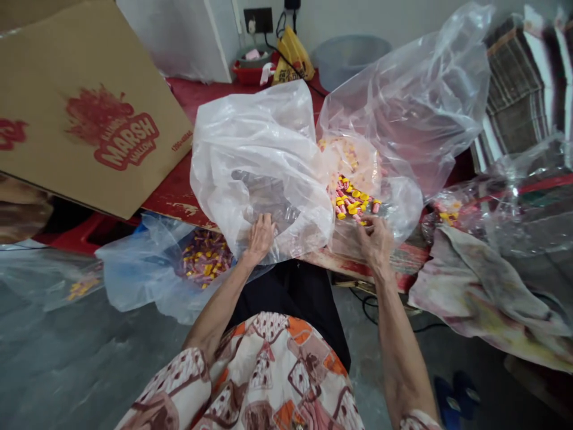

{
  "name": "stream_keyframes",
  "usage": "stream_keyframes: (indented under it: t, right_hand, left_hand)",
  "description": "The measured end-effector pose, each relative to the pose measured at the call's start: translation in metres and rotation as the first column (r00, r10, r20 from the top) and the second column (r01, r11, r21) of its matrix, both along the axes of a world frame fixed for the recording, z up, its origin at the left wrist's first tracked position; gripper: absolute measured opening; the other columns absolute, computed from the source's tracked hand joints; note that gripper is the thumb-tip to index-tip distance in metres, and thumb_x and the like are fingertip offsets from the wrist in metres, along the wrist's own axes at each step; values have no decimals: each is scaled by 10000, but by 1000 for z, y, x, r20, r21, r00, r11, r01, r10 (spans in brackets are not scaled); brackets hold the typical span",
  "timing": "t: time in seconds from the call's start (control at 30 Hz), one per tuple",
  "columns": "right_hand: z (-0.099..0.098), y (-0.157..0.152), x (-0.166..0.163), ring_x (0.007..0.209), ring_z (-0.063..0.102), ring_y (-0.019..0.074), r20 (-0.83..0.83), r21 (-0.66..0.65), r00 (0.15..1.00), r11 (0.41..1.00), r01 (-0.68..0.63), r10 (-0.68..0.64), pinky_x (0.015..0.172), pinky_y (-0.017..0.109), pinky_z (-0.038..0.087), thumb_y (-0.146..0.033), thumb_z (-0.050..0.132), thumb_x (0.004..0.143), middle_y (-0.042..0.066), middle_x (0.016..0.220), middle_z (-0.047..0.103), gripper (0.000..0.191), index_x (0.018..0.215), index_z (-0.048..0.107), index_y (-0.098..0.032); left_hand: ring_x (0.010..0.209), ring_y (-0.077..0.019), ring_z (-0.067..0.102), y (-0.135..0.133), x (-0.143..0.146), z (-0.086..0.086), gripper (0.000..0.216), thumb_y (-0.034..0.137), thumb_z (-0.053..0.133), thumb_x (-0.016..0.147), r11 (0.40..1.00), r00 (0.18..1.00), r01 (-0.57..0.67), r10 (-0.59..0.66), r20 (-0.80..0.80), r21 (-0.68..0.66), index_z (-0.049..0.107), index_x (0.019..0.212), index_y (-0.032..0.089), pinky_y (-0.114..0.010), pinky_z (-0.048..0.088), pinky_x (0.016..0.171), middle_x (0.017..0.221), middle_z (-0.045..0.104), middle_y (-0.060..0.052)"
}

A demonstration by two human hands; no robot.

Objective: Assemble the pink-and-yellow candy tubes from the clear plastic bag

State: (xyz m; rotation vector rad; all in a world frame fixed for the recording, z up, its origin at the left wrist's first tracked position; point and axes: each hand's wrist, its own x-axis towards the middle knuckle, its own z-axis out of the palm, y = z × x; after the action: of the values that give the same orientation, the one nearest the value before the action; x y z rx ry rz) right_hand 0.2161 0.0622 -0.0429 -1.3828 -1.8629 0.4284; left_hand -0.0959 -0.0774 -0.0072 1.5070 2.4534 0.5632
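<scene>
A large white plastic bag (255,137) lies on the red bench in front of me, its mouth facing me. My left hand (261,237) rests at that mouth, fingers stretched out over the clear plastic inside. To the right, a clear plastic bag (416,101) lies open around a pile of small pink pieces with yellow caps (351,200). At the near edge of this pile is my right hand (376,240), its thumb and fingers bent together. Whatever sits between those fingertips is too small to make out.
A cardboard box (98,107) stands at the left. Below it, a bluish bag (138,263) holds more yellow-capped pieces (206,257). A stained cloth (487,292) hangs at the right. At the back are a grey-blue basin (351,54) and a yellow bag (293,57).
</scene>
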Motion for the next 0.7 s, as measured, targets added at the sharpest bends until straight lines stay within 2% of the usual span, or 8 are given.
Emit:
stream_keyframes:
  t: [0.1,0.17,0.27,0.4,0.5,0.57,0.63,0.7]
  right_hand:
    - [14,-21,-1,755,636,251,-67,73,996,996,60,-56,793,424,581,-612,571,1072,98,995,731,383,1093,713,-257]
    - [17,-36,-7,801,652,252,-77,80,997,996,24,-18,805,414,578,-620,554,1089,101,1039,742,397,1126,722,-261]
    - [13,-54,-17,816,646,255,-84,-25,993,996,-84,82,802,418,569,-664,501,1090,98,991,739,464,1030,721,-260]
    - [17,-71,-20,846,661,247,-287,-176,952,971,-163,108,843,421,572,-680,653,1033,60,955,735,421,1029,736,-267]
    - [29,-89,-21,848,675,218,-551,-285,826,903,-323,122,805,371,571,-656,790,973,19,955,726,401,1090,730,-277]
    - [34,-101,-26,833,661,196,-668,-325,735,842,-431,118,756,331,562,-663,847,926,2,941,708,433,1066,710,-277]
    - [33,-111,-34,831,646,181,-718,-341,689,811,-475,102,742,308,555,-664,890,883,-3,945,698,467,1051,701,-272]
    - [27,-117,-39,862,660,188,-729,-355,680,808,-469,74,774,316,568,-645,911,862,7,981,712,485,1099,713,-272]
  left_hand:
    - [1125,-304,761,3,-12,-7,203,210,616,1067,996,996,76,-78,39,54,702,1249,182,-388,606,946,1323,723,-174]
    - [1175,-294,750,4,-17,-8,223,213,621,1054,982,988,110,-124,88,154,715,1255,197,-386,600,999,1303,743,-152]
    - [1151,-262,736,4,-17,1,299,277,672,1030,938,954,163,-229,194,305,722,1317,213,-364,580,1036,1226,780,-108]
    - [854,-179,665,7,1,27,481,447,765,999,873,839,254,-413,353,417,709,1420,221,-287,542,849,1051,758,-38]
    - [746,-159,579,12,18,43,416,525,766,997,843,719,367,-526,454,394,797,1271,214,-283,488,762,938,729,-20]
    - [706,-163,549,16,28,46,399,556,740,1008,816,644,467,-578,501,341,834,1184,210,-291,462,719,855,711,-17]
    - [687,-169,551,19,35,45,386,546,709,1030,783,604,547,-615,508,296,842,1154,205,-297,452,696,809,701,-17]
    - [713,-175,590,20,43,42,342,492,681,1057,751,608,607,-650,456,260,828,1166,203,-300,471,720,860,731,-29]
